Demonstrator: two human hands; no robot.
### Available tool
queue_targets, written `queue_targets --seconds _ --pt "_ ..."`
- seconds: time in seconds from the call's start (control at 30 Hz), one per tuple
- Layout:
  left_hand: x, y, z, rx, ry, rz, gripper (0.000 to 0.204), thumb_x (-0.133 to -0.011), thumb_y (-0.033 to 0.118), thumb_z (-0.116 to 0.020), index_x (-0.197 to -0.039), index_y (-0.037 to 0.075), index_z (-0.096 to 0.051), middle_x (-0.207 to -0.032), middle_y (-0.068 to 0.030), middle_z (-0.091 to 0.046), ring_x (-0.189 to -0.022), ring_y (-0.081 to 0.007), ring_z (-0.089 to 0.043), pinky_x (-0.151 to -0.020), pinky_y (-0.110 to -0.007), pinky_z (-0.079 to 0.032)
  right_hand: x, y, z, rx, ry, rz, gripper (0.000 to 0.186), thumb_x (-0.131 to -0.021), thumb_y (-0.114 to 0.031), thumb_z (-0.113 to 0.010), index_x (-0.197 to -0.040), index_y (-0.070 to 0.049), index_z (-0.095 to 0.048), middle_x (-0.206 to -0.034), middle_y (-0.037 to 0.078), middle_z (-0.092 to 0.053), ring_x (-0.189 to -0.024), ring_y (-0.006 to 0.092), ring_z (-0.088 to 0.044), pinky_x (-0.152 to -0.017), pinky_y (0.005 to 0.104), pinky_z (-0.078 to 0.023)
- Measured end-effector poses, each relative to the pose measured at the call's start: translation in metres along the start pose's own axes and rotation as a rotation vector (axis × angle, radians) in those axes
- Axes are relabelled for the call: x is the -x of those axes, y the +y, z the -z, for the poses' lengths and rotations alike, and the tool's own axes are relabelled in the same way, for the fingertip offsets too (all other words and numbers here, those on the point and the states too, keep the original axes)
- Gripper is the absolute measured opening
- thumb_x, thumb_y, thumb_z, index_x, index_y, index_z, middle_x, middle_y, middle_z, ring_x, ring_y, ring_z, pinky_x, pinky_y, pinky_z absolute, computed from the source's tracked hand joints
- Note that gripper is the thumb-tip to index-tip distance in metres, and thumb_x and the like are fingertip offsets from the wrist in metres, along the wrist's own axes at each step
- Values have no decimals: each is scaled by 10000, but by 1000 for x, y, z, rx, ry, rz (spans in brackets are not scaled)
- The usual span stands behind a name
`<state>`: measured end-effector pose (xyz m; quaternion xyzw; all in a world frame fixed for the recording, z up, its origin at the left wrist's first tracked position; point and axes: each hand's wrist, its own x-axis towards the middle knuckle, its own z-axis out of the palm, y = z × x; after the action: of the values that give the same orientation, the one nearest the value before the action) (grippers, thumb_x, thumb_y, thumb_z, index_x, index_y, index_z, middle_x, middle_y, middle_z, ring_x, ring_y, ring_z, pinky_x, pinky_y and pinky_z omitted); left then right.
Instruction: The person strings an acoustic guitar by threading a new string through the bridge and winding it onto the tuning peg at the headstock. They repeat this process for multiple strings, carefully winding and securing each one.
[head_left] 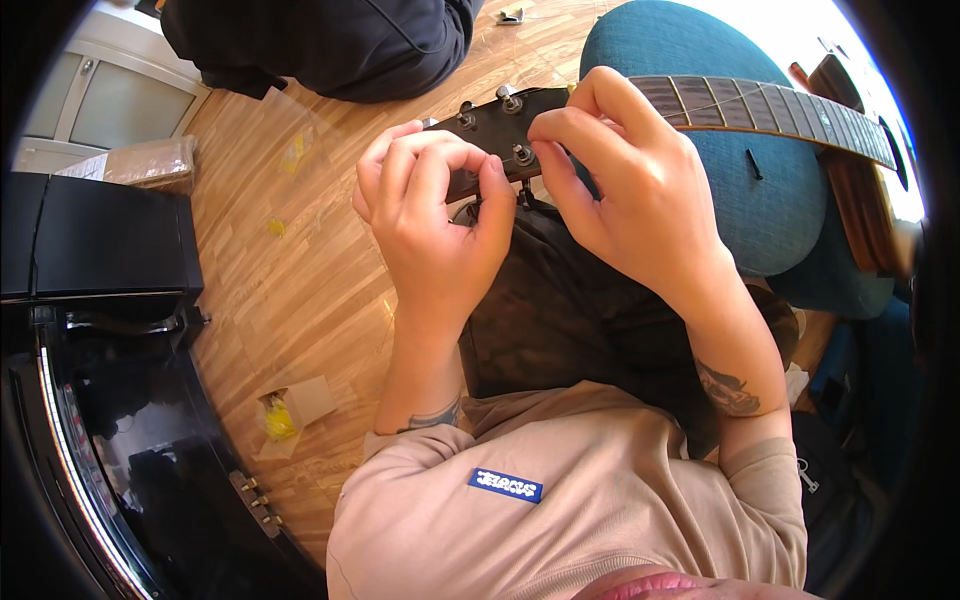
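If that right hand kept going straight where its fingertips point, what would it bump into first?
The right hand would probably meet the small silver metal tuning post on the dark, flat guitar headstock; depth is unclear, so they might already touch.

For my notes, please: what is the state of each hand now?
Left hand: closed in a pinch at the headstock; anything held cannot be told.
Right hand: curled beside a tuning post; grip cannot be told.
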<state>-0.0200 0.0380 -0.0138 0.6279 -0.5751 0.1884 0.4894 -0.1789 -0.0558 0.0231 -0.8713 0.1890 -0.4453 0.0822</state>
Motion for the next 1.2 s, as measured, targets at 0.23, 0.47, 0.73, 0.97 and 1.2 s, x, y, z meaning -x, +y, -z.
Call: queue_targets --seconds 0.23,0.47,0.73,0.97,1.2 --pt "3 -3 -4 -21 -18 -15 95 -919 85 -713 -995 113 -663 -925 -3 -724 -1123 -329 -673 -1027 -468 -375 7 -3 -6 35 -78 -3 151 -887 -123 -763 -976 -78 -649 -974 47 -612 -614 274 -655 -528 366 -548" --pt "0 -3 2 19 -35 -36 55 -984 62 -673 -974 64 -619 -1044 -69 -781 -1120 -348 -690 -1001 -464 -504 9 -6 -9 40 -81 -32 135 -929 -151 -752 -993 -70 -667 -905 70 -605 -638 295 -672 -551 384 -561" --pt "1 -5 3 106 -35 -14 76 -978 37 -664 -961 53 -591 -1096 -104 -789 -1145 -358 -678 -1002 -455 -521 9 -4 -2 11 -150 -24 98 -941 -105 -712 -1014 -55 -668 -853 107 -627 -680 338 -688 -583 420 -567" --pt "4 -8 -5 88 -36 -44 73 -955 46 -658 -969 88 -601 -1075 -21 -783 -1126 -319 -661 -1030 -475 -394 16 -1 1 -83 -179 -86 179 -921 -63 -689 -1097 -37 -674 -782 174 -715 -680 367 -710 -613 450 -575" --pt "0 -7 -11 91 -10 -51 96 -959 24 -635 -920 91 -579 -953 -13 -740 -978 -271 -598 -933 -443 -399 14 0 5 -65 -200 -66 164 -911 -53 -676 -1072 -20 -679 -716 188 -693 -670 374 -708 -608 457 -567"
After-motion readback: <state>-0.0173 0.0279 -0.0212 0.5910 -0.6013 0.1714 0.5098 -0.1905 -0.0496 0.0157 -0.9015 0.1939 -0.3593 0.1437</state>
